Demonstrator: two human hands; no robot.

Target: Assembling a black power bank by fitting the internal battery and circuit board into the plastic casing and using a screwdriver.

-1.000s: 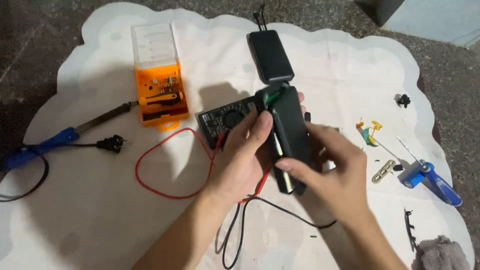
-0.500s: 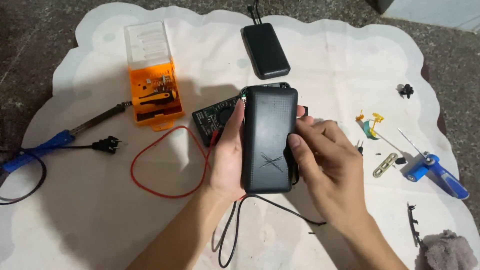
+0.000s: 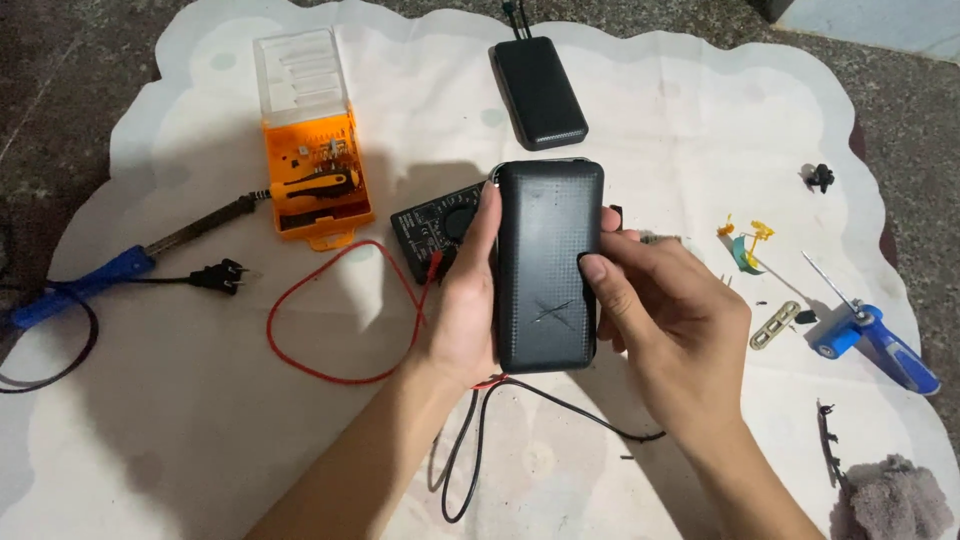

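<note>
At the near edge of the white cloth, a grey fuzzy rag lies in the near right corner, and black cables loop just under the wrists. Above the middle of the cloth, both hands hold a black textured power bank, flat face up with a scratched cross near its lower end. The left hand cups its left edge, fingers wrapped underneath and thumb laid along the side. The right hand grips the right edge, thumb pressed on the face and fingers curled behind. Beneath the power bank sits a black multimeter, and a red lead curls to its left. Toward the right edge lies a blue-handled screwdriver; toward the left edge, a blue-handled soldering iron with its plug. Farther back stand an orange bit case with a clear lid and, near the far edge, a second black power bank.
</note>
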